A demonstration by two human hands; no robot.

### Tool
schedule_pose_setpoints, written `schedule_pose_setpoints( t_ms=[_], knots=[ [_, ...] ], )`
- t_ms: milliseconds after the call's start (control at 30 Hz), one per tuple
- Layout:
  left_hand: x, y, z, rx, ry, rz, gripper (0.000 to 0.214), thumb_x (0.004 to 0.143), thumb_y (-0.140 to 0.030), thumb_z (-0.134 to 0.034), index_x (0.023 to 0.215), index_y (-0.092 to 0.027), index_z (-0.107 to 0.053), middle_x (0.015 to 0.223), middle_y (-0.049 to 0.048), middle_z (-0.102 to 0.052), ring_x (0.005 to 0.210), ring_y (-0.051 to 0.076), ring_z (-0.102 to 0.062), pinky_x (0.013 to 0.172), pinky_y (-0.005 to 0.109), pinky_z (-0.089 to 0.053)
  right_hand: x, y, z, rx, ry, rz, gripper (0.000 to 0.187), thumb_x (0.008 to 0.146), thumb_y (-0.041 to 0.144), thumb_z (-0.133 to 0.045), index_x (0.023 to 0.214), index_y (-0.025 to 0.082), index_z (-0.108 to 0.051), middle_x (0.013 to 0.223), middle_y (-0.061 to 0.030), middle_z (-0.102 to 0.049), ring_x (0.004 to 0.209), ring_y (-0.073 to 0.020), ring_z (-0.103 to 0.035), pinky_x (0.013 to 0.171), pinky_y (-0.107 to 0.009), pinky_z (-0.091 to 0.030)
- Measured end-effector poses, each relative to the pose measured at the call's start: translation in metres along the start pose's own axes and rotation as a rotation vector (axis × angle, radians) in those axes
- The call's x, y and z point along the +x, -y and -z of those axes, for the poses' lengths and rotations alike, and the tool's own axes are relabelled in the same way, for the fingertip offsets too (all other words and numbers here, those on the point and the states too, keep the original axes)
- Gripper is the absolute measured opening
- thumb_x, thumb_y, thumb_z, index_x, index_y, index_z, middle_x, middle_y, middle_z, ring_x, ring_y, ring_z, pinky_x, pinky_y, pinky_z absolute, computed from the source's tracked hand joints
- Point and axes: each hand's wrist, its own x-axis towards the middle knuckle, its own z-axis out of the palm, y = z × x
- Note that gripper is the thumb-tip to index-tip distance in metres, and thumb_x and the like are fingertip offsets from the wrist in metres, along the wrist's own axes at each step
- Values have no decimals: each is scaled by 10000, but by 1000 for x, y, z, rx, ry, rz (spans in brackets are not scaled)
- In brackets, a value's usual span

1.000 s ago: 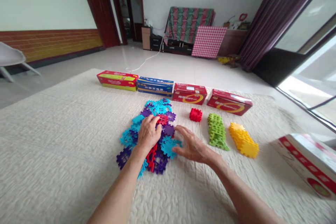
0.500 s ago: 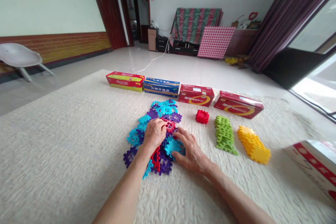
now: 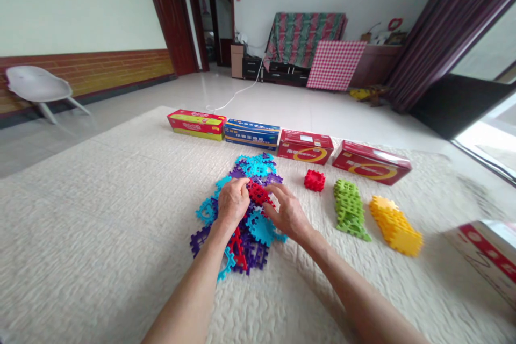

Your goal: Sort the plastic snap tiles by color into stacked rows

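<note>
Closer in than before, the right hand curves, fingers spread, around the right end of the red plastic, contact unclear; the left hand pinches its left end over the mixed pile, seemingly steadying it.

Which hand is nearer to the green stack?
The right hand: it is at the tile pile's right edge, just left of the green stack. The left hand is farther left, over the pile.
</note>
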Motion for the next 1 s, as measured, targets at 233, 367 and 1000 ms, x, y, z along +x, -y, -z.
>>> schedule_pose_setpoints(
  t_ms=[233, 367, 1000],
  knots=[
    [-2, 3, -5, 23, -26, -24, 307, 860, -129, -454, 985, -176, -731, 943, 80, -746, 911, 199, -684, 897, 315, -524, 25, 7, -15, -163, 122, -168, 253, 791, 214, -608, 1040, 173, -634, 958, -93, -655, 910, -225, -606, 820, -358, -492],
    [-3, 2, -5, 31, -30, -23, 300, 862, -146, -460, 982, -188, -732, 945, 80, -745, 899, 204, -685, 883, 314, -523, 22, 5, -12, -171, 145, -186, 270, 798, 198, -598, 1064, 163, -627, 950, -96, -646, 885, -222, -608, 794, -349, -486],
    [-3, -6, -1, 48, 98, 9, 355, 845, -72, -440, 1008, -174, -738, 1022, 63, -755, 947, 197, -694, 909, 308, -522, 29, 4, -15, -183, 214, -225, 427, 715, 206, -621, 1137, 139, -602, 1003, -110, -628, 936, -231, -584, 846, -361, -467]
  ],
)
